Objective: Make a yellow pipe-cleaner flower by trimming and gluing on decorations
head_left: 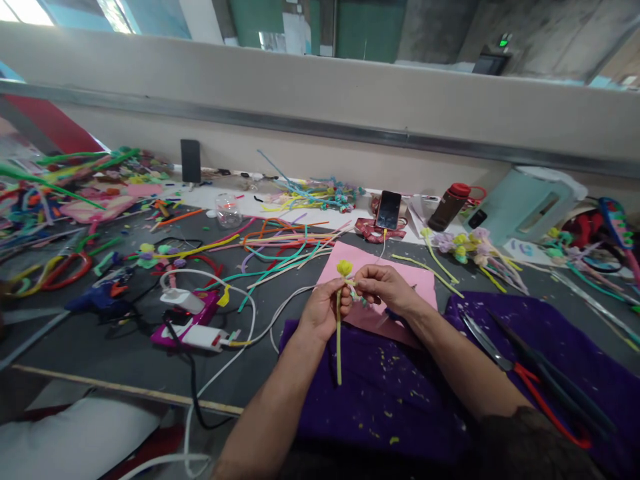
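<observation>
A yellow pipe-cleaner flower stands upright between my hands, its pale yellow-green stem hanging below my fingers. My left hand is closed round the stem just under the bloom. At the same spot, my right hand is pinched on a part of the flower beside the stem; exactly which part is hidden by the fingertips. Small pale green and white bits show below the right fingers. Under both hands lies a pink sheet, resting partly on a purple cloth sprinkled with yellow fluff.
Scissors and a dark-handled tool lie on the cloth at right. A magenta power strip, a glue gun and white cables sit left. Loose pipe cleaners, a phone, a brown bottle and finished flowers stand behind.
</observation>
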Demonstrator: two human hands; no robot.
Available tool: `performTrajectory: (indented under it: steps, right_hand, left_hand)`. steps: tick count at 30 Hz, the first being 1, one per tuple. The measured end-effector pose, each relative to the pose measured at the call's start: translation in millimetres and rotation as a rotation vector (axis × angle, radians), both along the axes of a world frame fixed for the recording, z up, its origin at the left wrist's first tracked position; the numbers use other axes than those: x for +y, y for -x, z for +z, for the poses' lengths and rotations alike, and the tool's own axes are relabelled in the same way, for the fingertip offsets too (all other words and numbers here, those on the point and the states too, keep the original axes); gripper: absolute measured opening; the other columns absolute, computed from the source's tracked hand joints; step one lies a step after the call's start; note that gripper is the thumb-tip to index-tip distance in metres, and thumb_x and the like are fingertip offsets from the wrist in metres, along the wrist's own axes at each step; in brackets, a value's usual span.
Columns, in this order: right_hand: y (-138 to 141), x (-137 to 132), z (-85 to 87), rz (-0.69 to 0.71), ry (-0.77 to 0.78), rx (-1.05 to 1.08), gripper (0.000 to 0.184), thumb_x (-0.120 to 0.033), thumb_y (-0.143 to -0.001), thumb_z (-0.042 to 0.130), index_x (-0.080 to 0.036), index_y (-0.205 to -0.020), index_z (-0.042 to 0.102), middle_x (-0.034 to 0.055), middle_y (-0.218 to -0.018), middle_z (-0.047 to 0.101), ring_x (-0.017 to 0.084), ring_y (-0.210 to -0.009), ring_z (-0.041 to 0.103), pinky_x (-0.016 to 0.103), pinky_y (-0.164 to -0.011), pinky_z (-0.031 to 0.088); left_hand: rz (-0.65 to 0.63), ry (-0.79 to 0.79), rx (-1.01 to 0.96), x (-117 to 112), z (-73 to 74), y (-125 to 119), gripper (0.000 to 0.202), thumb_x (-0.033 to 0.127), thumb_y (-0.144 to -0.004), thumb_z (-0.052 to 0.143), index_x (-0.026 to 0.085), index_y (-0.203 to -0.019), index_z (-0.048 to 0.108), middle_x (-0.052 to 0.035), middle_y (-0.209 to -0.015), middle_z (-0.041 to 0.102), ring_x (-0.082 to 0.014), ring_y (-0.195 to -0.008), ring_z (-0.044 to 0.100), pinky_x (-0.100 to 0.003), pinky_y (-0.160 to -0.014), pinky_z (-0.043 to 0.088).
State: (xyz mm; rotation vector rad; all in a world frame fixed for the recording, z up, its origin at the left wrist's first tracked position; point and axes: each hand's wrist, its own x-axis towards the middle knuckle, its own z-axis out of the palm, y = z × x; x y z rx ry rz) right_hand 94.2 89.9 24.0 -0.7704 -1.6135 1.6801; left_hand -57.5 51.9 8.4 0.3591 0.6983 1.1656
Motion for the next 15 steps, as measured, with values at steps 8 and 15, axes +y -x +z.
performTrajectory:
  steps: [8, 15]
  right_hand:
    - [-1.9, 0.8, -0.3, 0.044, -0.032, -0.034, 0.026, -0.039, -0.072, 0.062, -0.014, -0.076, 0.060, -0.0013, -0.063, 0.060, 0.005, -0.042, 0.048, 0.015, -0.036, 0.029]
    - [-35.8, 6.0, 38.4, -0.170, -0.409, -0.513, 0.025, -0.034, -0.083, 0.049, -0.014, -0.087, 0.062, 0.0034, -0.074, 0.064, 0.009, -0.053, 0.056, 0.019, -0.047, 0.038]
  left_hand:
    - [0.015, -0.024, 0.041, 1.6, -3.7, -0.4, 0.012, 0.019, -0.065, 0.063, 0.011, -0.061, 0.054, 0.0028, -0.048, 0.050, -0.0039, -0.038, 0.044, -0.013, -0.033, 0.032]
    - [0.016, -0.031, 0.024, 6.0, -2.7, 3.7, 0.012, 0.018, -0.065, 0.064, 0.012, -0.063, 0.054, 0.0036, -0.051, 0.052, -0.0036, -0.041, 0.045, -0.013, -0.036, 0.033]
